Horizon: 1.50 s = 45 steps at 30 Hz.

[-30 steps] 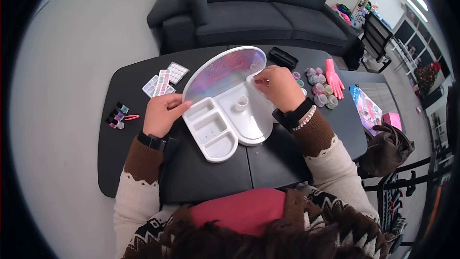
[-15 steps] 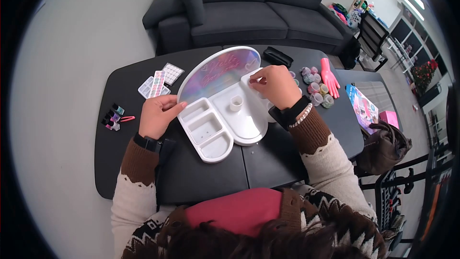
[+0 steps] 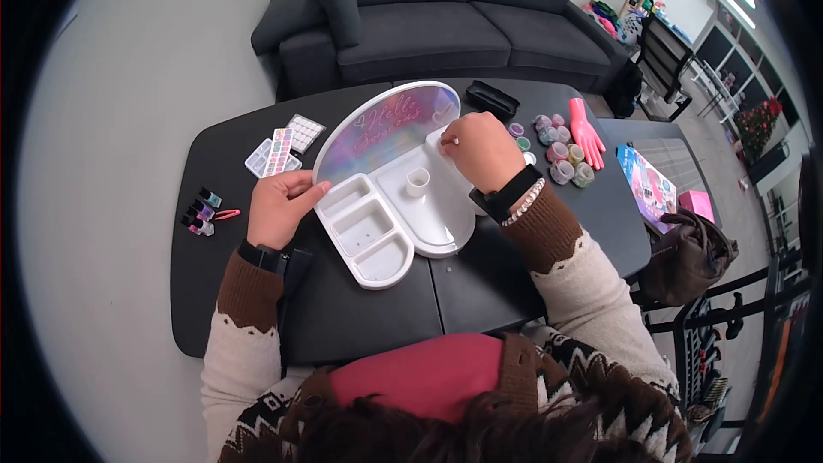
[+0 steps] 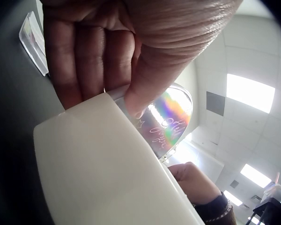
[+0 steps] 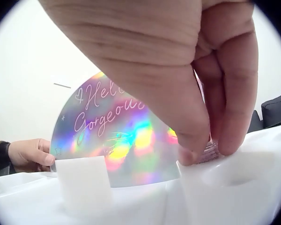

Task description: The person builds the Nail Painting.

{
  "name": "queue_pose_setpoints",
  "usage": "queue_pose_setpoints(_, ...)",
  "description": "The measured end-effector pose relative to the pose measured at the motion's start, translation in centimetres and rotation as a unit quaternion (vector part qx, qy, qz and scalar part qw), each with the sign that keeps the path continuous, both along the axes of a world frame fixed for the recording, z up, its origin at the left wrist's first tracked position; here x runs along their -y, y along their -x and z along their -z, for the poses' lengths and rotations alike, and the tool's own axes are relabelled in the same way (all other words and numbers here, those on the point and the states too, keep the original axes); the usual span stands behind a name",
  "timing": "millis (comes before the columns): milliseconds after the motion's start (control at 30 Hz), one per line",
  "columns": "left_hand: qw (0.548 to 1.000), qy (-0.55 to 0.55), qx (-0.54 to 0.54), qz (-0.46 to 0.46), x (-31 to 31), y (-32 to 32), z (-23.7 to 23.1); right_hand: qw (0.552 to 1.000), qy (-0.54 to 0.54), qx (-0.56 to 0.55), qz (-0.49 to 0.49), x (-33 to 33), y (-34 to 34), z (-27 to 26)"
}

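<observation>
A white organizer tray (image 3: 441,227) stands on the black table, with a shiny holographic backboard (image 3: 390,124) lettered "Hello Gorgeous" upright along its far side. At the left end of the backboard my left hand (image 3: 281,206) grips the edge, thumb in front and fingers behind. My right hand (image 3: 484,153) is at the tray's far right part, its thumb and fingertips pinching a small clear, ribbed, pinkish piece (image 5: 210,153) beside a round hollow. Fingers hide most of that piece. A short white cup (image 3: 417,182) rises from the tray's middle, right of three compartments.
Small nail polish bottles (image 3: 199,213) and red tweezers (image 3: 227,214) lie at left, near sticker sheets (image 3: 279,150). Several glitter pots (image 3: 561,153), a pink model hand (image 3: 586,133) and a black case (image 3: 492,99) are at right and back. A sofa (image 3: 420,39) stands behind.
My right hand has lowered the small piece to the tray's far right part and turned slightly inward. My left hand keeps its grip on the backboard edge.
</observation>
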State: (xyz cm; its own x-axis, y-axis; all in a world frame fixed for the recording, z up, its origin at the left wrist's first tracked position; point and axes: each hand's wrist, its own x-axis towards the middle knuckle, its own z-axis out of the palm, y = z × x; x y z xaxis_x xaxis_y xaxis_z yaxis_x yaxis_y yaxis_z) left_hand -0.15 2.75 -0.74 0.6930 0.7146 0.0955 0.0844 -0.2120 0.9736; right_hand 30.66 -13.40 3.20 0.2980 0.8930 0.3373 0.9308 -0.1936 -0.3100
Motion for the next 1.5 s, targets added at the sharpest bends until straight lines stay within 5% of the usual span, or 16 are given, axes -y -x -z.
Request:
queue_pose_setpoints(233,1.000,0.007,0.021,0.000,0.4,0.0,-0.1,0.998,0.018,0.062,0.025,-0.7,0.2,0.5)
queue_pose_setpoints(300,0.999,-0.026,-0.044,-0.015,0.6,0.2,-0.8,0.997,0.026,0.067,0.032,-0.8,-0.2,-0.3)
queue_pose_setpoints(400,1.000,-0.008,-0.013,-0.003,0.4,0.2,-0.4,0.988,0.064,-0.109,-0.092,-0.4,-4.2,-2.6)
queue_pose_setpoints(467,1.000,-0.011,-0.021,-0.006,0.4,0.3,-0.6,0.984,0.105,-0.142,0.007,0.1,-6.8,-4.4)
queue_pose_setpoints(633,1.000,-0.005,0.011,-0.008,-0.3,0.2,0.9,0.959,0.146,0.033,0.240,1.5,-14.7,-0.4)
queue_pose_setpoints(967,1.000,0.000,0.003,-0.004,0.0,0.4,0.7,0.972,0.128,-0.024,0.194,1.8,-12.9,-1.3)
queue_pose_setpoints(1133,1.000,-0.007,-0.012,0.002,-0.5,0.6,1.2,0.993,0.022,-0.089,-0.069,1.9,-7.1,-5.4)
queue_pose_setpoints(1500,1.000,-0.002,0.005,0.003,0.0,0.4,0.9,0.993,0.095,-0.058,-0.037,0.6,-5.9,-3.7)
